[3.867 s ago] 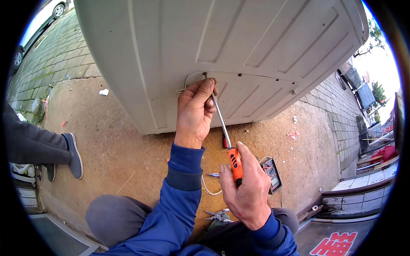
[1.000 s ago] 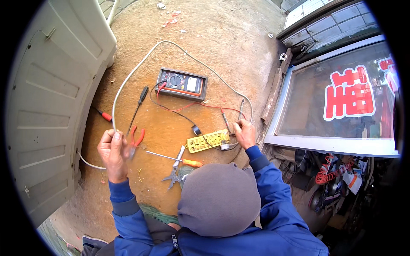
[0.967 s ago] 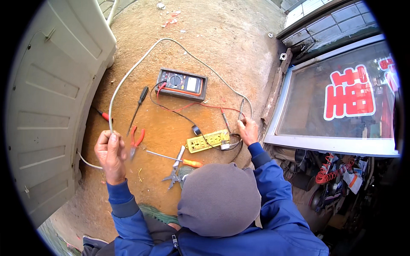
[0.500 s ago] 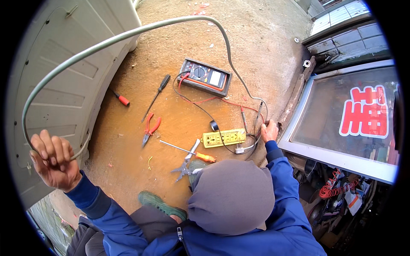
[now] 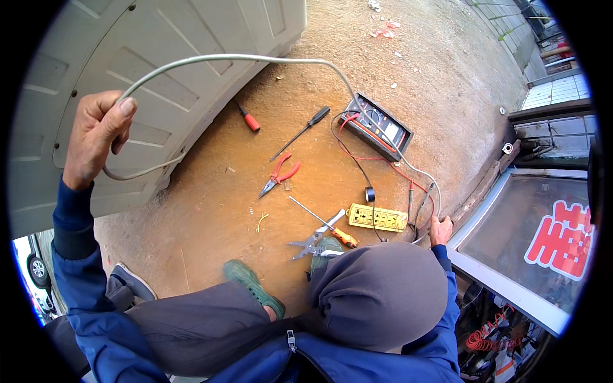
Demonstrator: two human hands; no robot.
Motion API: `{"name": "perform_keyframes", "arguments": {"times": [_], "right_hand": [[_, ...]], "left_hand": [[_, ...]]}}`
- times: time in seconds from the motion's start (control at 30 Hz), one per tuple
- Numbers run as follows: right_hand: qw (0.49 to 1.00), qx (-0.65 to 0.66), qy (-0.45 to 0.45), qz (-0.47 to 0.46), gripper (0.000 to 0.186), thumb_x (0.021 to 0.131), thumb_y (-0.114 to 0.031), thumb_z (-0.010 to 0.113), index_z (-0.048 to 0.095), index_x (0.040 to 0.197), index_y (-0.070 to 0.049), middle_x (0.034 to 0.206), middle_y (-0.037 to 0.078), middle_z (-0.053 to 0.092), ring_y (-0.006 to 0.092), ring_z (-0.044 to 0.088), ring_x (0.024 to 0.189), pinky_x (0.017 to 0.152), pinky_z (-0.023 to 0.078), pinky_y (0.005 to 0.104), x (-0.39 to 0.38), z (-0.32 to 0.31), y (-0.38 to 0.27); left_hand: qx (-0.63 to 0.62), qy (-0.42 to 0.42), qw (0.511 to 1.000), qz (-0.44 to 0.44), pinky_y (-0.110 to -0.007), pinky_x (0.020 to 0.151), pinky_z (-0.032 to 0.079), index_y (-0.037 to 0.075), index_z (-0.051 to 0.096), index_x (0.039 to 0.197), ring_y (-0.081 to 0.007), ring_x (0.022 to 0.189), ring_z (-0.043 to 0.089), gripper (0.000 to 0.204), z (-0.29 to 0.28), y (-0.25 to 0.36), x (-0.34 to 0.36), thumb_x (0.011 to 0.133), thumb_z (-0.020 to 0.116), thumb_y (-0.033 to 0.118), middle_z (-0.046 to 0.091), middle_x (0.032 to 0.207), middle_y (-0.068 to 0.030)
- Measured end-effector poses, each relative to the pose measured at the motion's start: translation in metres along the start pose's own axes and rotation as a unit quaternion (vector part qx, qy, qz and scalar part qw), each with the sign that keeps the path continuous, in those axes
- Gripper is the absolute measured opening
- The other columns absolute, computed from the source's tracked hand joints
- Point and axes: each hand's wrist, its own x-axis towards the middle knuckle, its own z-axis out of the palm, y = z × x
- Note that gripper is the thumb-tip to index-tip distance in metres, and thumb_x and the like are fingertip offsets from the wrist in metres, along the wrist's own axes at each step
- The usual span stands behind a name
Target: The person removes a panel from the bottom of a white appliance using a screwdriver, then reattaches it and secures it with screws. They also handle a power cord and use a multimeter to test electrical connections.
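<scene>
"So, what has the left hand (image 5: 102, 137) got?"

"The grey cable (image 5: 255, 58). Its fingers are curled closed around it, thumb on top, at the upper left of the frame."

"Where does the cable run?"

"It arches across the upper part of the frame, before the pale panel (image 5: 147, 38), crosses in front of the multimeter (image 5: 396, 133) right of centre, then bends down to the right hand (image 5: 440, 230)."

"Is that one gripping it?"

"I can't tell. The fingers are bent, beside the cable, at the lower right."

"Anything nearby?"

"The yellow power strip (image 5: 377, 217), just left of that hand, and red-handled pliers (image 5: 279, 173) near the middle."
</scene>
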Motion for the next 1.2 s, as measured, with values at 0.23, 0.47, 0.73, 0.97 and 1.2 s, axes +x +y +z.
{"name": "perform_keyframes", "arguments": {"times": [0.23, 0.47, 0.73, 0.97, 1.2], "right_hand": [[0.915, 0.393, -0.081, -0.045, 0.014, 0.096, -0.012, 0.056, 0.052, 0.104, -0.001, 0.073, 0.007, 0.057, 0.0147, 0.056, 0.051, 0.044, 0.046, 0.0275, -0.041, -0.098, -0.092], [0.863, 0.479, -0.085, -0.139, 0.013, 0.096, -0.007, 0.060, 0.056, 0.105, 0.002, 0.072, 0.003, 0.058, 0.0046, 0.044, 0.048, 0.042, 0.034, 0.0200, -0.097, -0.196, -0.188], [0.799, 0.524, -0.159, -0.249, 0.016, 0.096, -0.005, 0.060, 0.057, 0.107, 0.004, 0.075, 0.005, 0.060, 0.0041, 0.044, 0.050, 0.045, 0.032, 0.0180, -0.135, -0.220, -0.292], [0.743, 0.367, -0.416, -0.374, 0.028, 0.096, -0.003, 0.061, 0.057, 0.120, 0.010, 0.084, 0.011, 0.068, 0.0130, 0.065, 0.066, 0.057, 0.052, 0.0226, -0.176, -0.200, -0.371], [0.533, 0.200, -0.728, -0.382, 0.028, 0.096, -0.005, 0.061, 0.065, 0.123, 0.002, 0.085, 0.003, 0.068, 0.0081, 0.062, 0.082, 0.076, 0.052, 0.0264, -0.212, -0.086, -0.392]], "left_hand": [[0.054, 0.030, 0.996, -0.068, -0.024, 0.042, 0.031, 0.009, 0.042, 0.062, -0.0056, 0.046, 0.038, 0.045, -0.019, -0.064, -0.085, 0.102, 0.054, 0.026, 0.040, 0.055, 0.0023], [0.103, -0.064, 0.990, -0.070, -0.028, 0.046, 0.034, 0.002, 0.050, 0.060, -0.0111, 0.049, 0.045, 0.044, 0.021, -0.078, -0.087, 0.096, 0.062, 0.024, 0.046, 0.054, -0.0026], [0.209, -0.070, 0.975, -0.019, -0.037, 0.051, 0.037, -0.003, 0.055, 0.063, -0.0264, 0.051, 0.048, 0.036, 0.021, -0.051, -0.084, 0.089, 0.064, 0.020, 0.052, 0.058, -0.0152], [0.334, -0.198, 0.911, -0.138, -0.047, 0.053, 0.038, -0.005, 0.057, 0.066, -0.0405, 0.053, 0.046, 0.037, 0.008, -0.044, -0.094, 0.084, 0.068, 0.026, 0.047, 0.059, -0.0243], [0.462, -0.253, 0.828, -0.195, -0.045, 0.061, 0.052, 0.005, 0.072, 0.070, -0.0400, 0.067, 0.065, 0.028, 0.001, -0.075, -0.118, 0.074, 0.078, 0.032, 0.062, 0.064, -0.0208]]}}
